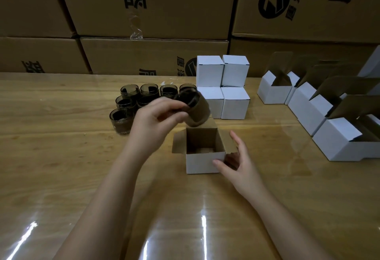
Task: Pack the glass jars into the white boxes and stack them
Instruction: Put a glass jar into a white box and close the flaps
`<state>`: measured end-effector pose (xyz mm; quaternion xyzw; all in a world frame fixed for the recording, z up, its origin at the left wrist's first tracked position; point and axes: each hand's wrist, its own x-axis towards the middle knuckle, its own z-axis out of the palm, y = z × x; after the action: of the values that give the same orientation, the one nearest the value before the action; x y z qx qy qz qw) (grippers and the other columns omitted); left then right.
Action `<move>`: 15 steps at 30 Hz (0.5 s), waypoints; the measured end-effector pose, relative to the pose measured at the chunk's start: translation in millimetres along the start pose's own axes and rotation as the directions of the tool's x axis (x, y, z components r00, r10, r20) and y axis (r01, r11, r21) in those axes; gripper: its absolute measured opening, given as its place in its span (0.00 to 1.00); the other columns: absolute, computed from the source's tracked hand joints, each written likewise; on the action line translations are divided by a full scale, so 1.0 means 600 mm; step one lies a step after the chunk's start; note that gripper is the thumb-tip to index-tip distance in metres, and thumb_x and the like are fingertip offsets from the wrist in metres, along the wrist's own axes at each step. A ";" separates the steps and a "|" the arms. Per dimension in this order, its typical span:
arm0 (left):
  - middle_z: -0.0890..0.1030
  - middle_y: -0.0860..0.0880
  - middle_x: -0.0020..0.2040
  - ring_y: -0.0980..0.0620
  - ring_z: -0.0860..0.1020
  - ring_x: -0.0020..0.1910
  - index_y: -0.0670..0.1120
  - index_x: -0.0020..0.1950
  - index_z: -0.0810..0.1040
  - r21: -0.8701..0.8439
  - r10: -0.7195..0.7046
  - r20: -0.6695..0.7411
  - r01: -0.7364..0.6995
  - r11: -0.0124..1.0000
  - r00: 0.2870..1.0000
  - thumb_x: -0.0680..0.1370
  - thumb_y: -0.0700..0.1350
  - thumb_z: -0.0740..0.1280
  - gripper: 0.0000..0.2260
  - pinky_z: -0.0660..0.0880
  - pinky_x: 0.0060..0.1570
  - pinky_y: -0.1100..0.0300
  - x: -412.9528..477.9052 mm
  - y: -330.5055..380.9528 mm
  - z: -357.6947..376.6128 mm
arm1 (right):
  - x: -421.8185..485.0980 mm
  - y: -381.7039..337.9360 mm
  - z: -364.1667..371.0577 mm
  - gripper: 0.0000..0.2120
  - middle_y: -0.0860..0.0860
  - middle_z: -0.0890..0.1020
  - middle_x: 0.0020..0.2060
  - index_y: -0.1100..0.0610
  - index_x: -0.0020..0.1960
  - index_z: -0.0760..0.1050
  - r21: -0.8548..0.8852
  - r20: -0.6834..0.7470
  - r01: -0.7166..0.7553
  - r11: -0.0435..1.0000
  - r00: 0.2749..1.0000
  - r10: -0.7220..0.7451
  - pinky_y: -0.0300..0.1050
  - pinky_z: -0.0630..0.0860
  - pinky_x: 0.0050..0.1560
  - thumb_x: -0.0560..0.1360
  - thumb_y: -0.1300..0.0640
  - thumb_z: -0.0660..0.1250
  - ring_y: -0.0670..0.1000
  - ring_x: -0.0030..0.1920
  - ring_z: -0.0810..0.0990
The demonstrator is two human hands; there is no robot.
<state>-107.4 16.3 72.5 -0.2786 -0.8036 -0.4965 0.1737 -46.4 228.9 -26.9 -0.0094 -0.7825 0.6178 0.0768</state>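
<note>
At the centre of the frame the left hand (156,115) gripped a dark glass jar (195,109) near its rim, holding it tilted just above the open white box (202,163), apparently ready to lower it straight in. The right hand (236,161) lay at the box's right front corner with straight, relaxed fingers and its thumb on the front face, grasping nothing and probably bracing the box against sliding on the glossy table (61,146). More jars (133,99) waited left of centre, the closed boxes (222,87) stood stacked two high behind, and the empty open boxes (308,103) lined the right edge, seemingly kept within reach.
</note>
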 end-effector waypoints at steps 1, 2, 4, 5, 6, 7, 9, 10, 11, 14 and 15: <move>0.79 0.59 0.46 0.60 0.78 0.46 0.54 0.51 0.79 0.035 0.033 0.060 -0.035 0.999 0.998 0.74 0.41 0.70 0.10 0.75 0.47 0.69 -0.001 0.007 0.004 | 0.000 0.000 0.000 0.38 0.27 0.65 0.56 0.31 0.68 0.54 -0.003 0.001 0.001 1.000 1.000 -0.001 0.25 0.73 0.46 0.71 0.54 0.74 0.30 0.53 0.72; 0.79 0.60 0.46 0.61 0.78 0.46 0.53 0.52 0.79 0.074 0.060 0.113 -0.068 0.995 0.992 0.73 0.40 0.71 0.11 0.74 0.46 0.70 -0.002 0.011 0.009 | 0.000 0.000 0.000 0.38 0.30 0.67 0.57 0.31 0.68 0.54 -0.004 0.002 0.001 1.000 1.000 -0.001 0.27 0.74 0.46 0.71 0.54 0.74 0.32 0.54 0.73; 0.80 0.58 0.46 0.62 0.78 0.44 0.49 0.54 0.81 0.140 0.083 0.189 -0.110 0.984 0.979 0.73 0.40 0.71 0.11 0.74 0.45 0.71 -0.006 0.013 0.020 | 0.001 -0.001 0.000 0.38 0.35 0.70 0.58 0.30 0.67 0.54 0.001 0.003 -0.003 1.000 1.000 0.003 0.28 0.75 0.46 0.71 0.54 0.74 0.34 0.54 0.75; 0.81 0.56 0.46 0.61 0.78 0.44 0.47 0.54 0.82 0.173 0.088 0.216 -0.127 0.977 0.972 0.73 0.40 0.72 0.11 0.73 0.45 0.70 -0.006 0.012 0.023 | 0.001 -0.001 0.000 0.38 0.35 0.70 0.57 0.29 0.67 0.54 0.005 0.004 -0.003 1.000 1.000 0.003 0.28 0.74 0.46 0.71 0.54 0.74 0.34 0.54 0.75; 0.82 0.54 0.47 0.59 0.77 0.44 0.46 0.54 0.83 0.213 0.103 0.236 -0.154 0.965 0.966 0.73 0.40 0.72 0.10 0.73 0.45 0.68 -0.007 0.011 0.026 | 0.002 -0.001 0.000 0.38 0.33 0.70 0.57 0.30 0.67 0.54 0.006 0.006 -0.002 1.000 1.000 0.002 0.27 0.74 0.46 0.71 0.55 0.74 0.33 0.54 0.75; 0.83 0.52 0.47 0.56 0.78 0.44 0.45 0.53 0.83 0.259 0.125 0.249 -0.190 0.947 0.960 0.73 0.40 0.73 0.10 0.74 0.44 0.65 -0.007 0.009 0.027 | 0.002 -0.001 0.000 0.38 0.33 0.69 0.58 0.31 0.68 0.55 0.004 0.008 -0.001 1.000 1.000 0.001 0.27 0.73 0.47 0.71 0.55 0.74 0.33 0.55 0.75; 0.84 0.49 0.45 0.50 0.78 0.44 0.45 0.52 0.84 0.333 0.161 0.251 -0.241 0.912 0.955 0.73 0.42 0.73 0.09 0.76 0.41 0.56 -0.008 0.005 0.027 | 0.002 0.001 0.001 0.38 0.38 0.72 0.58 0.32 0.69 0.55 0.004 0.004 -0.005 1.000 1.000 0.005 0.26 0.73 0.48 0.71 0.56 0.74 0.36 0.56 0.75; 0.84 0.49 0.44 0.49 0.78 0.44 0.46 0.52 0.84 0.357 0.168 0.248 -0.251 0.900 0.954 0.73 0.42 0.73 0.09 0.76 0.40 0.53 -0.007 0.004 0.025 | 0.002 0.002 0.000 0.38 0.41 0.74 0.57 0.31 0.68 0.56 0.008 0.001 -0.008 1.000 1.000 0.008 0.27 0.73 0.49 0.71 0.56 0.74 0.37 0.56 0.76; 0.84 0.49 0.44 0.49 0.78 0.44 0.46 0.52 0.84 0.373 0.173 0.250 -0.259 0.891 0.953 0.73 0.43 0.73 0.09 0.77 0.40 0.51 -0.007 0.004 0.025 | 0.002 0.002 0.000 0.38 0.44 0.75 0.57 0.30 0.67 0.56 0.010 0.001 -0.008 1.000 1.000 0.008 0.29 0.73 0.52 0.71 0.56 0.74 0.38 0.57 0.76; 0.85 0.48 0.45 0.47 0.79 0.45 0.46 0.53 0.84 0.398 0.192 0.297 -0.304 0.865 0.935 0.73 0.43 0.73 0.09 0.77 0.41 0.50 -0.008 0.004 0.025 | 0.000 0.000 0.000 0.38 0.48 0.77 0.58 0.26 0.64 0.55 -0.004 0.008 -0.008 1.000 1.000 0.008 0.39 0.74 0.60 0.71 0.55 0.74 0.43 0.60 0.76; 0.85 0.48 0.45 0.46 0.80 0.45 0.46 0.52 0.84 0.405 0.195 0.320 -0.320 0.856 0.927 0.73 0.42 0.73 0.09 0.78 0.41 0.51 -0.008 0.003 0.026 | 0.000 -0.001 0.001 0.38 0.49 0.77 0.58 0.26 0.64 0.54 -0.006 0.008 -0.007 1.000 1.000 0.007 0.39 0.74 0.60 0.71 0.55 0.73 0.44 0.60 0.76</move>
<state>-102.4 29.7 64.2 -0.4008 -0.8674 -0.2265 0.1888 -46.3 228.4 -26.2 -0.0096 -0.7846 0.6158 0.0714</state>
